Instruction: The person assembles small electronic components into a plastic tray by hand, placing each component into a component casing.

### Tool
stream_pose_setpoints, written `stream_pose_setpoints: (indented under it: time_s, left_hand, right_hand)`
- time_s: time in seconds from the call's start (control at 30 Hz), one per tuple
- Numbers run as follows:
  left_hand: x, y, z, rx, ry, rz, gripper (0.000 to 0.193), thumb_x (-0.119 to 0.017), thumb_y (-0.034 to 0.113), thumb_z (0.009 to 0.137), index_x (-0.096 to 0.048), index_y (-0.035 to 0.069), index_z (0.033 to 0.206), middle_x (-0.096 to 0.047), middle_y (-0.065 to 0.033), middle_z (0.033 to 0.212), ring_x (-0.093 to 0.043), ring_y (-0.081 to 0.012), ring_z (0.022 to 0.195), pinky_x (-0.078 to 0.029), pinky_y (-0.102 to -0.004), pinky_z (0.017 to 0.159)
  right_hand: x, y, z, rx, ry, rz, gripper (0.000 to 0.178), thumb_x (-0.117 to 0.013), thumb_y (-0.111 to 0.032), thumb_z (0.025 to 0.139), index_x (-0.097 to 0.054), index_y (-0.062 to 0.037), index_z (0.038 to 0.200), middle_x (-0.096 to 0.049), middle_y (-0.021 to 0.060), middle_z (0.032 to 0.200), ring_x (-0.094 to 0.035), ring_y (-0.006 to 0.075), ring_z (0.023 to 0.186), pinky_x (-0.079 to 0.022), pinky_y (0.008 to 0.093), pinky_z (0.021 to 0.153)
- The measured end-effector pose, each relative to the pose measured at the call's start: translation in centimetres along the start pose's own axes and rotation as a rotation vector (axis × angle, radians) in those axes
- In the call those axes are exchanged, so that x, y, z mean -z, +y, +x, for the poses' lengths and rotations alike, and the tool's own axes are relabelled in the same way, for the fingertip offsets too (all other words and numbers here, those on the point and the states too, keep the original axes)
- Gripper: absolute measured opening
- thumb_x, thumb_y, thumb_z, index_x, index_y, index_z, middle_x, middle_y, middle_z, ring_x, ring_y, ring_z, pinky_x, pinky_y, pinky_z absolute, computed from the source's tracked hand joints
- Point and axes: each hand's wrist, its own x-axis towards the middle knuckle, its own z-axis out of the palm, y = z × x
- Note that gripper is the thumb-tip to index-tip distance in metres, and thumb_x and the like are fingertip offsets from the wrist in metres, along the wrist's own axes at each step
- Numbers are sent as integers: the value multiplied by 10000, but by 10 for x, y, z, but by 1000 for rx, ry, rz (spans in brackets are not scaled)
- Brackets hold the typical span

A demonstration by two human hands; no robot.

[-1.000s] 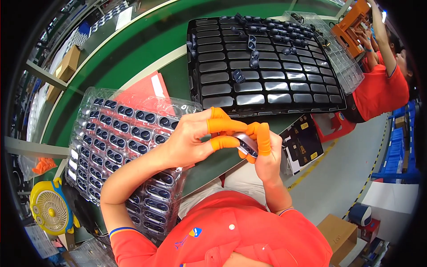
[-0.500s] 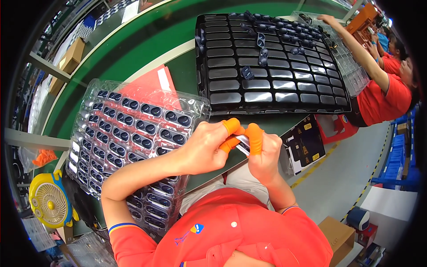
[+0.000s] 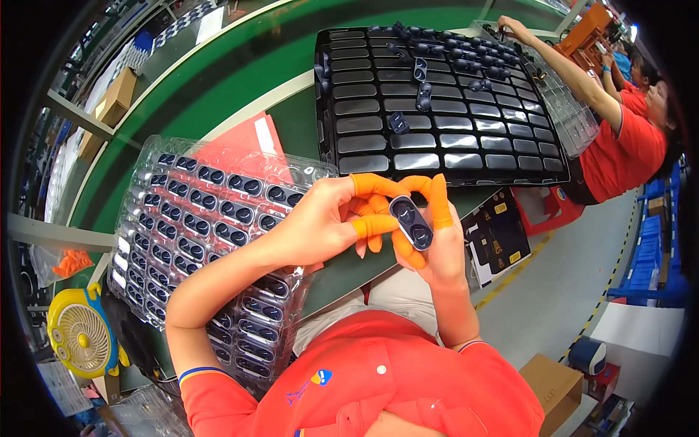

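Observation:
A small oval earbud-case insert (image 3: 413, 226), dark with a pale rim and two round hollows, is held up in front of my body with its hollowed face showing. My right hand (image 3: 439, 237), with orange finger covers, grips its right side and lower end between fingers and thumb. From the other side, my left hand (image 3: 338, 218), also in orange covers, pinches its left edge. Below and left of my hands lies a clear plastic tray (image 3: 314, 171) filled with rows of similar inserts. Part of that tray is hidden under my left forearm.
A black compartment tray (image 3: 415, 162) stands beyond my hands, with several dark parts loose on it. Red sheets (image 3: 251, 138) lie under the clear tray. A yellow fan (image 3: 81, 333) stands at left. At far right a co-worker's arm (image 3: 575, 69) reaches over another clear tray (image 3: 564, 102).
The insert has turned from edge-on to show its hollowed face. My left fingers have loosened and spread around its left edge. The co-worker's hand has shifted a little left.

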Motion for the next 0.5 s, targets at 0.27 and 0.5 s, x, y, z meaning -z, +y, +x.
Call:
stream_pose_setpoints:
  time_s: [0.27, 0.5]
  left_hand:
    - [1, -2, 2, 5, 5, -85, 262, -587, 101, 863, -538, -41, 1077, -597, -55, 753, -583, -104, 621, -446, -211, 496]
    - [2, -21, 3, -142, 170, 199, 213, -592, 64, 851, -592, -5, 1053, -604, -37, 815, -585, -96, 724, -477, -218, 543]
  right_hand:
    - [2, 0, 1, 10, -105, 62, 509, -332, -459, 947, -430, -30, 1204, -532, 57, 600, -414, 72, 384, -304, 203, 335]
    - [-15, 15, 1, 349, -11, -285, 494, -380, -431, 947, -418, -34, 1240, -554, 39, 651, -449, 52, 452, -326, 185, 391]
